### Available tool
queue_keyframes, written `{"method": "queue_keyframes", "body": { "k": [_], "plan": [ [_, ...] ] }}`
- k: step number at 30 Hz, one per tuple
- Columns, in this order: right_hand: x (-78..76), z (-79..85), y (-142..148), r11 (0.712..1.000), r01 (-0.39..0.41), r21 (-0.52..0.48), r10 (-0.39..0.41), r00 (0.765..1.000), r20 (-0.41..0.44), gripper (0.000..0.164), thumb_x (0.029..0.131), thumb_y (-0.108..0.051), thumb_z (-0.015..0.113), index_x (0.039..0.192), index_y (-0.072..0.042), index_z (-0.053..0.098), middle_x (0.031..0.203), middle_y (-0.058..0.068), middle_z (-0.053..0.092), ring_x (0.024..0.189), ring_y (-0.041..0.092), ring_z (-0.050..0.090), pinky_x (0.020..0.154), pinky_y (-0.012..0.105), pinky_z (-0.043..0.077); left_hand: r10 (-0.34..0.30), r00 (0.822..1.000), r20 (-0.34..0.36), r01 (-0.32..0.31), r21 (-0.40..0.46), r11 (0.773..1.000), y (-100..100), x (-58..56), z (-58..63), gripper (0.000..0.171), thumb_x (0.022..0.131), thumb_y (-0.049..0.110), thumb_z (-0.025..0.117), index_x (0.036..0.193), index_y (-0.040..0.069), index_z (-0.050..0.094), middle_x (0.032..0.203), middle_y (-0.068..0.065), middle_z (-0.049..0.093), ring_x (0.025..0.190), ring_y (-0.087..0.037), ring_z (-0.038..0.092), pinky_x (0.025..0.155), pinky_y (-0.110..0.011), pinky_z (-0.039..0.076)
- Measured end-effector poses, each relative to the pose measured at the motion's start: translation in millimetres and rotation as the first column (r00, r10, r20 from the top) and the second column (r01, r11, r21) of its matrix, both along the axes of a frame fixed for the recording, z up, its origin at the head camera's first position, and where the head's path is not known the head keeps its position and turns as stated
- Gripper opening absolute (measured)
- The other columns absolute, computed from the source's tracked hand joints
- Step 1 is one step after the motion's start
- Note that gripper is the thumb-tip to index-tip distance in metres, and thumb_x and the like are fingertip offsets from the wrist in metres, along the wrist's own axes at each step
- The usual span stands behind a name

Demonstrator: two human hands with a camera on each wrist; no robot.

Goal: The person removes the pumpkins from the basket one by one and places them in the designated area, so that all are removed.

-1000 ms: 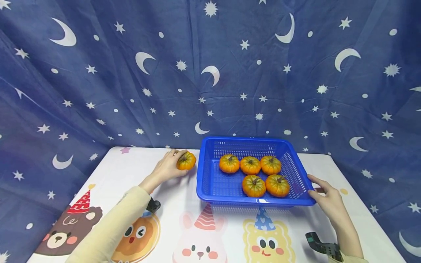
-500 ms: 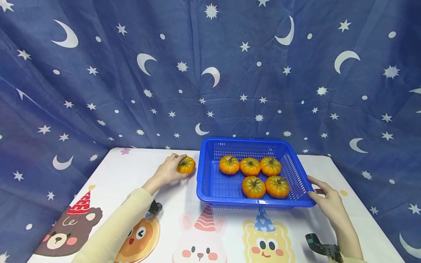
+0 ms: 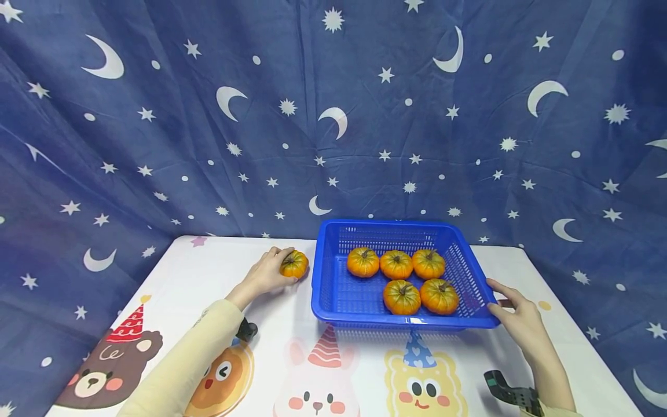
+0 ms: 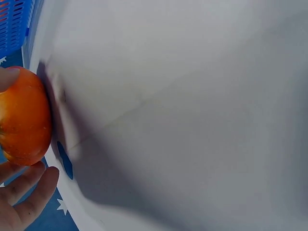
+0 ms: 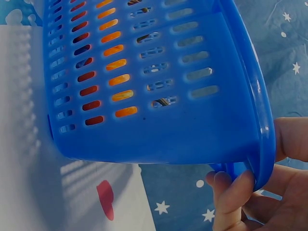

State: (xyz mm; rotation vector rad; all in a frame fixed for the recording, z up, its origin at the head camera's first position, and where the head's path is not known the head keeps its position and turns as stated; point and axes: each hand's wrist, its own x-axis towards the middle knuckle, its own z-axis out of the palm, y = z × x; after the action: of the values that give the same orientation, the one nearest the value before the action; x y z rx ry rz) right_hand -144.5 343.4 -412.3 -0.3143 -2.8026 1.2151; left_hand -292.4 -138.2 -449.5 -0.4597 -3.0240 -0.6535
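My left hand (image 3: 264, 273) grips a small orange-and-green pumpkin (image 3: 294, 264) just left of the blue plastic basket (image 3: 359, 318). In the left wrist view the pumpkin's orange side (image 4: 26, 118) sits between the thumb and fingers, close over the white tabletop. Inside the basket are several similar pumpkins (image 3: 401, 296), grouped toward the middle and right. At the basket's right front corner, my right hand (image 3: 523, 319) holds the rim. The right wrist view shows fingers (image 5: 236, 192) curled under that rim, beside the slotted wall (image 5: 115, 144).
A white tablecloth (image 3: 281, 347) with printed cartoon animals covers the table. Behind it hangs a dark blue curtain (image 3: 271, 75) with moons and stars. A black wrist-worn device (image 3: 513, 394) is on the right forearm.
The left hand and its pumpkin have come slightly lower in the head view, toward the tabletop. The basket and the right hand have stayed in place.
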Motion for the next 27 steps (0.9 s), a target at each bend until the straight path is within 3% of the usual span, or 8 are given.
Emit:
{"method": "queue_keyframes", "body": {
  "k": [4, 11, 18, 27],
  "plan": [
    [-0.2, 0.4, 0, 1.0, 0.0, 0.008, 0.0, 1.0, -0.001, 0.054, 0.095, -0.014, 0.05, 0.146, 0.0, 0.036, 0.14, 0.031, 0.04, 0.118, 0.044, 0.044, 0.081, 0.041, 0.045, -0.006, 1.0, 0.012, 0.006, 0.01, 1.0, -1, 0.2, 0.9, 0.079, 0.076, 0.034, 0.076, 0.144, 0.013, 0.042, 0.127, -0.02, 0.051, 0.111, -0.036, 0.054, 0.091, -0.056, 0.048],
    [0.0, 0.5, 0, 1.0, 0.0, -0.004, 0.0, 1.0, 0.011, 0.055, 0.096, -0.016, 0.049, 0.147, 0.0, 0.034, 0.143, 0.031, 0.037, 0.121, 0.046, 0.041, 0.086, 0.051, 0.044, -0.003, 1.0, 0.03, 0.002, 0.018, 1.0, -2, 0.8, 2.8, 0.08, 0.078, 0.035, 0.074, 0.147, 0.014, 0.039, 0.13, -0.021, 0.05, 0.114, -0.036, 0.054, 0.094, -0.056, 0.047],
    [0.0, 0.3, 0, 1.0, -0.005, -0.004, 0.005, 1.0, 0.002, 0.055, 0.096, -0.015, 0.048, 0.147, 0.0, 0.034, 0.142, 0.032, 0.038, 0.12, 0.046, 0.042, 0.085, 0.051, 0.045, -0.007, 1.0, 0.007, 0.007, 0.02, 1.0, -6, 2.1, 11.0, 0.08, 0.078, 0.035, 0.075, 0.146, 0.013, 0.039, 0.128, -0.022, 0.051, 0.114, -0.038, 0.053, 0.093, -0.058, 0.047],
    [0.0, -0.7, 1, 1.0, -0.007, 0.024, 0.008, 1.0, -0.024, 0.054, 0.096, -0.015, 0.05, 0.145, 0.001, 0.037, 0.14, 0.031, 0.04, 0.116, 0.045, 0.045, 0.078, 0.039, 0.046, -0.022, 1.0, -0.018, 0.023, 0.034, 0.999, -10, 1.8, 19.1, 0.074, 0.082, 0.034, 0.07, 0.146, 0.011, 0.039, 0.13, -0.02, 0.052, 0.113, -0.037, 0.054, 0.093, -0.057, 0.047]
  ]
}}
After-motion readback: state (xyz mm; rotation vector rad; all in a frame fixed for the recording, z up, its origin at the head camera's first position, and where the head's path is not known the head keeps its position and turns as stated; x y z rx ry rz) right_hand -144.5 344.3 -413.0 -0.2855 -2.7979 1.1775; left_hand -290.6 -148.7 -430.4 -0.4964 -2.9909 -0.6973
